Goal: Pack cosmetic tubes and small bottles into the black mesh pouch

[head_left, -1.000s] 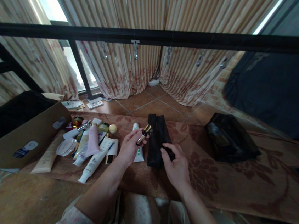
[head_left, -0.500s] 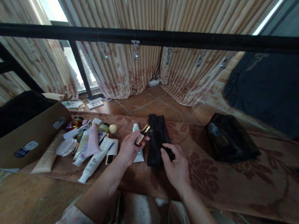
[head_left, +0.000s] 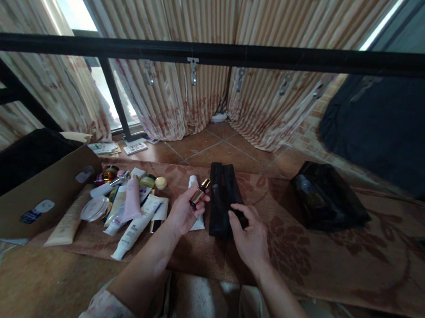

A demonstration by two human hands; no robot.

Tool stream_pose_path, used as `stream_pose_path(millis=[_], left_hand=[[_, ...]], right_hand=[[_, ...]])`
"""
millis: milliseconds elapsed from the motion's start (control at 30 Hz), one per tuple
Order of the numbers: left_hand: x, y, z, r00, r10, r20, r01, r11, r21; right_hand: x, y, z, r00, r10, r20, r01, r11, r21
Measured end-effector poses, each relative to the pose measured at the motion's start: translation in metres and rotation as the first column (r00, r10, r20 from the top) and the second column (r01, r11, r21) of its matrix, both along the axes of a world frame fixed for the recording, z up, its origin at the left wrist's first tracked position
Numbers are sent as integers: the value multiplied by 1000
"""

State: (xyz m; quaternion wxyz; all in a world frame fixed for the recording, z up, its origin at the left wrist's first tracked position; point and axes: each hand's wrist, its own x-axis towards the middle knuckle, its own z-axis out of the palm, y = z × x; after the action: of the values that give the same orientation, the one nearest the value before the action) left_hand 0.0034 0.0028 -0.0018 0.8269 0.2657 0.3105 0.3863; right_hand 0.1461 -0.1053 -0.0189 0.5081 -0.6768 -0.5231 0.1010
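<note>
One small dark bottle with a shiny gold cap [head_left: 200, 193] is in the left hand [head_left: 182, 214], its fingers clamped on it, just left of the long black fabric pouch [head_left: 219, 223]. The right hand [head_left: 253, 236] touches the pouch's right side; whether its fingers pinch the fabric I cannot tell, and they hide part of that side. Just left of the pouch, partly covered by the left hand, lies a white tube with green print [head_left: 198, 223]. Farther left of the pouch is a crowded heap, with a pale pink tube [head_left: 132, 201] above a long white tube [head_left: 134, 229], a round clear-lidded tub [head_left: 94, 209] and a beige tube [head_left: 65, 225]; beyond it stands a brown cardboard box [head_left: 60, 191]. Well right of the pouch, a black see-through bag [head_left: 339, 205] sits on the brown leaf-patterned worktop [head_left: 384, 263].
</note>
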Motion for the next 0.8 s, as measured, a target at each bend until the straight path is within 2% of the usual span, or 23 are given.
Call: stream_pose_path(millis=[467, 800], left_hand=[[-1, -2, 0, 998, -53, -44, 60, 984, 166], [1, -5, 1, 993, -21, -116, 51, 962, 267]], right_hand=[[-1, -1, 2, 1000, -5, 5, 6, 1000, -8], [-1, 0, 2, 1000, -10, 1, 10, 1000, -3]])
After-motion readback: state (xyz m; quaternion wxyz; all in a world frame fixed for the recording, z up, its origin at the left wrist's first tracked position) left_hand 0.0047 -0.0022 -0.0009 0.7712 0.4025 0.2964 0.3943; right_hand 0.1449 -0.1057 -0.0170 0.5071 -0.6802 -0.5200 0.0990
